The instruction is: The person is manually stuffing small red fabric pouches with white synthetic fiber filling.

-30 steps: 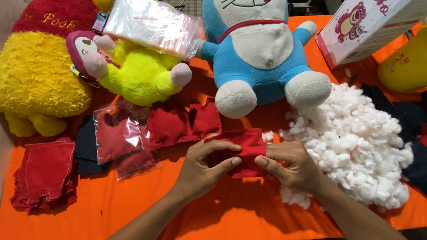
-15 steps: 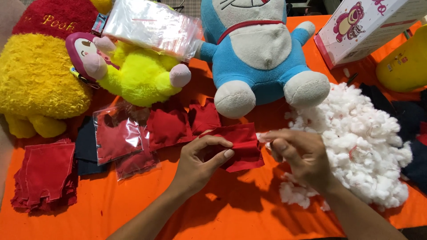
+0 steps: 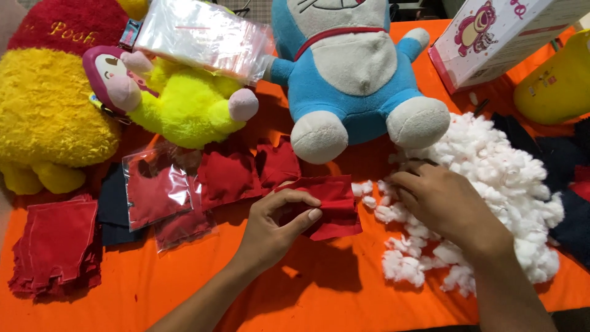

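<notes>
While left hand [image 3: 276, 224] pinches red pouch [image 3: 326, 206] | right hand [image 3: 442, 203] grips stuffing [image 3: 504, 178] | blue plush [image 3: 362, 74] behind

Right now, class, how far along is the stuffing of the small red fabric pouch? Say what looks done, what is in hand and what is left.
Done: the red pouch is sewn into shape and lies on the orange table cover. In hand: the left hand holds its edge, and the right hand reaches into the white stuffing pile. Left: the pouch looks flat, so filling seems barely begun; a stack of red fabric pieces lies untouched.
</notes>
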